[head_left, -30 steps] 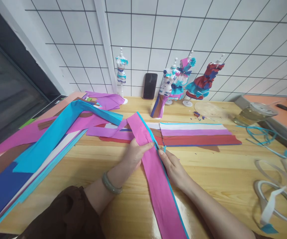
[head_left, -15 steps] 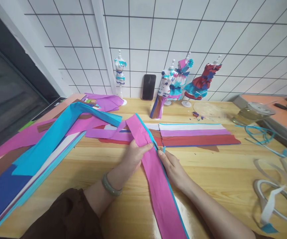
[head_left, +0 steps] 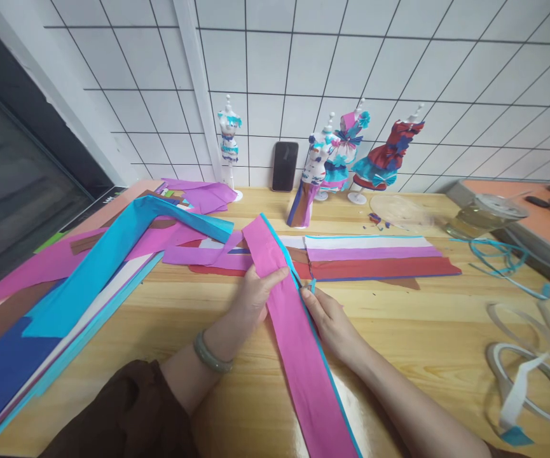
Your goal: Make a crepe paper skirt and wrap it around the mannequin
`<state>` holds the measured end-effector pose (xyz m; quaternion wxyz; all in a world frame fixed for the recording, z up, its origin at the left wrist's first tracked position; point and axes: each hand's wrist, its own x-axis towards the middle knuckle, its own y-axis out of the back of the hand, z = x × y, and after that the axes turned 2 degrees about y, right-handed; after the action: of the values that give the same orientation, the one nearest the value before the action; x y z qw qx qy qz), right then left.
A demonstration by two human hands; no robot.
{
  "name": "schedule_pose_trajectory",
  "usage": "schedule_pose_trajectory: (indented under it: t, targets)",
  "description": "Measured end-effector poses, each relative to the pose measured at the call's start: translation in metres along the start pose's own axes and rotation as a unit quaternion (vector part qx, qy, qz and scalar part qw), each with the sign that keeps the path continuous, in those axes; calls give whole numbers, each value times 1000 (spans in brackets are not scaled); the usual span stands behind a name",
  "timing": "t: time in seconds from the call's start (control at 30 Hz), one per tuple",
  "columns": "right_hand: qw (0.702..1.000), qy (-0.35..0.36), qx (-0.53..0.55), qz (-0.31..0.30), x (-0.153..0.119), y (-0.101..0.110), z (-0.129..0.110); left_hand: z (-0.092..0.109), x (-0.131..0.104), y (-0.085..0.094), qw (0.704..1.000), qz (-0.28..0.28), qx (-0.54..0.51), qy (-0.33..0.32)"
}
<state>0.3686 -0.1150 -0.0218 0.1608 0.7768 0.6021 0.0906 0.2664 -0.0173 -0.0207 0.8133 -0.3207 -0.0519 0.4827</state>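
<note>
A long pink crepe-paper strip with a bright blue edge slants from the middle of the table down to the bottom of the view. My left hand grips its upper part, the thumb lying on top and the fingers mostly hidden underneath. At the blue edge, my right hand is closed in a pinch. Something thin and dark shows by its thumb tip, along with a scrap of blue; most of what it holds is hidden.
Paper strips, among them a folded blue one, lie at the left. More layered strips lie beyond my hands. Small dress forms and a phone stand by the tiled wall. Tape rolls are at the right.
My left hand and its thumb have shifted slightly left along with the pink strip. The right hand has barely moved and stays at the blue edge.
</note>
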Motion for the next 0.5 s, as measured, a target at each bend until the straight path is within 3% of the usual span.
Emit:
schedule_pose_trajectory:
  t: [0.5]
  targets:
    - [998, 33, 43, 10, -1, -2, -2, -5, -2, 0, 1000, 1, 27, 1]
